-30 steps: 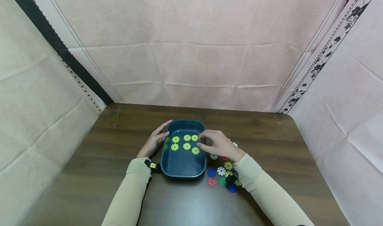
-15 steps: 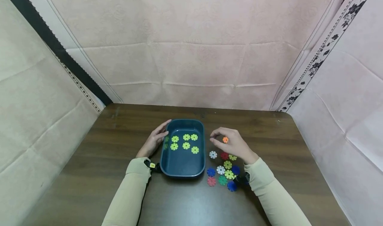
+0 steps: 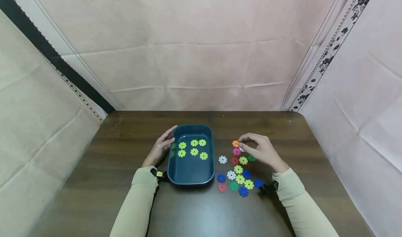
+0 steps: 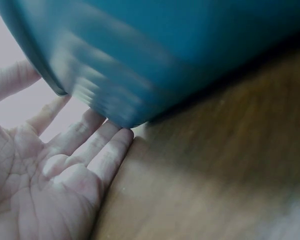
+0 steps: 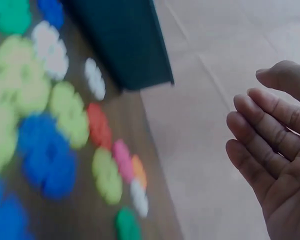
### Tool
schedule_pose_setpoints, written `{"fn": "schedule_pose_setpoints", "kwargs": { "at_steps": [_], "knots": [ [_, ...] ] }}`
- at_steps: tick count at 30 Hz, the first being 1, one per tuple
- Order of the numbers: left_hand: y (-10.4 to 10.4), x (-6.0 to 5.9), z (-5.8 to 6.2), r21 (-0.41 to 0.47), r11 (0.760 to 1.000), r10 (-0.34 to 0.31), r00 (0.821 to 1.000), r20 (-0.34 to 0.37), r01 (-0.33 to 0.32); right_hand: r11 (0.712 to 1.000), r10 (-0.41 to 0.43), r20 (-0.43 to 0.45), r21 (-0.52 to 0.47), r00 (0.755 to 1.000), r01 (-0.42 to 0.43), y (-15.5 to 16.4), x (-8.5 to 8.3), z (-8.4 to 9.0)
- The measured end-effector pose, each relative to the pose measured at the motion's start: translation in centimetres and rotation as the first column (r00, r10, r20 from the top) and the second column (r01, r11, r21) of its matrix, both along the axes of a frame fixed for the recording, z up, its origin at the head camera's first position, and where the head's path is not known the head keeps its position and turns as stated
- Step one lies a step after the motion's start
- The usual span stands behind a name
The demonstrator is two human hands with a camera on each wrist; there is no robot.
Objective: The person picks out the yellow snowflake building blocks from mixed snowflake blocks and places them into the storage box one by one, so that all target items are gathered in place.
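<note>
Relaxed and holding nothing, the right hand (image 3: 263, 151) hovers with loosely bent fingers above scattered colored discs (image 3: 238, 172), its fingertips just beside an orange disc (image 3: 235, 143) on the table (image 3: 125, 195). Left hand (image 3: 160, 148) lies flat, straight fingers touching the left wall of the blue tray (image 3: 190, 176). 6 green discs (image 3: 192, 148) lie inside the tray.

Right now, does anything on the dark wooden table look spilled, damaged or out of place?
Nothing stands out. Six yellow-green discs lie flat inside the upright blue tray; the mixed-colour discs lie loosely scattered beside it.
</note>
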State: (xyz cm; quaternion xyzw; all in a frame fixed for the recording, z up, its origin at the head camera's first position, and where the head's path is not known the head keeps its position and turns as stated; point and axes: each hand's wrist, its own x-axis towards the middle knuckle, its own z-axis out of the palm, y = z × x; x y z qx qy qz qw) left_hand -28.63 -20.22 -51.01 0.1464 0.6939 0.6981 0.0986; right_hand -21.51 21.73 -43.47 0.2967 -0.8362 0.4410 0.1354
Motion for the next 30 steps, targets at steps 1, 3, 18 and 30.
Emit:
{"fn": "schedule_pose_setpoints", "kwargs": {
  "at_steps": [1,3,18,30],
  "knots": [
    [0.0,0.0,0.1,0.002,1.0,-0.001,1.0,0.0,0.001,1.0,-0.01,0.02,0.0,1.0,0.01,0.4,0.3,0.2],
    [0.1,-0.1,0.2,0.006,1.0,-0.004,1.0,0.002,0.004,1.0,-0.03,0.06,0.007,0.998,0.03,1.4,0.8,0.3],
    [0.0,-0.1,0.0,0.009,1.0,-0.017,1.0,0.005,0.017,0.989,-0.092,0.013,0.119,0.996,0.09,4.9,1.2,-8.7],
    [-0.2,-0.3,-0.2,0.02,1.0,-0.01,1.0,0.008,0.01,0.975,-0.051,-0.051,0.212,0.997,0.061,4.0,0.8,-9.6]
  ]
}}
